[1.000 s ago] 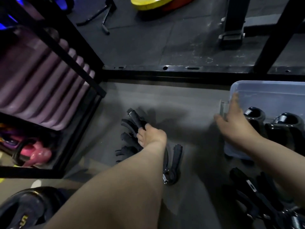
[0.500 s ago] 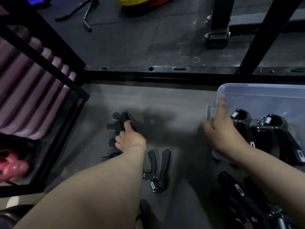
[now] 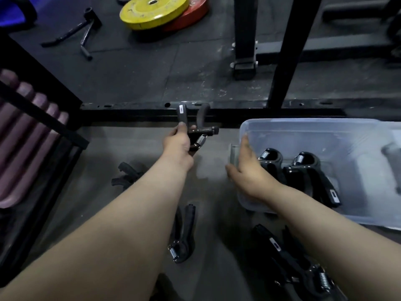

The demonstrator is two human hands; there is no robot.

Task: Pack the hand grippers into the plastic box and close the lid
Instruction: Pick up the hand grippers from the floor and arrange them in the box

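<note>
My left hand (image 3: 179,142) holds a black hand gripper (image 3: 196,124) in the air, handles pointing up, left of the box. The clear plastic box (image 3: 308,131) stands open on the floor at right, with two black hand grippers (image 3: 303,168) lying inside. My right hand (image 3: 247,168) rests on the box's left wall by its latch, fingers around the edge. More hand grippers lie on the floor: one (image 3: 183,233) between my arms, a pile (image 3: 128,175) under my left forearm, several (image 3: 288,261) at lower right. I see no lid.
A black rack (image 3: 43,114) with purple rolled mats (image 3: 23,135) stands at left. A black steel frame rail (image 3: 238,109) runs across behind the box, with uprights (image 3: 288,48). Yellow and red weight plates (image 3: 156,9) and a bar handle (image 3: 84,31) lie farther back.
My left hand has lifted one hand gripper off the floor pile and carried it up and right toward the box. My right hand has stayed on the box's left wall.
</note>
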